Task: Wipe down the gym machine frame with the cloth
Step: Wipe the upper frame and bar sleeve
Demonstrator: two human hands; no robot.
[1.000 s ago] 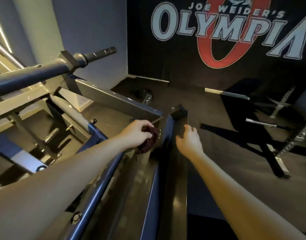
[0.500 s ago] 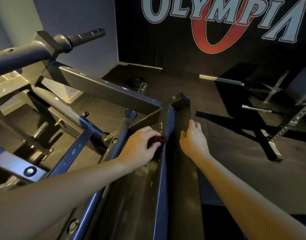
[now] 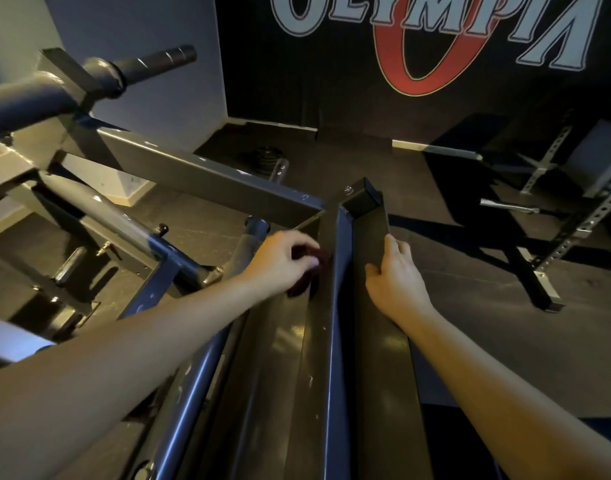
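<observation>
left hand [image 3: 283,261] was curled tight round the dark maroon bunched cloth [image 3: 300,287], pressing it against the inner side of the dark grey square-tube steel machine frame [image 3: 376,341], close to the far joint. the cloth poked out at 3 and 6 o'clock of that hand, the rest hidden under fingers and palm. right hand [image 3: 396,275] sat at 3 o'clock of the left, across the blue-edged rail, thumb on the top face and fingers hooked over the outer edge, gripping the frame as a brace. judged: the wipe was mid-stroke. doing it well called for firm, flat pressure, long strokes toward 6 o'clock, the cloth spread wider for coverage, and extra passes in the corner at 12 o'clock where the cross beam [image 3: 207,178] met.
</observation>
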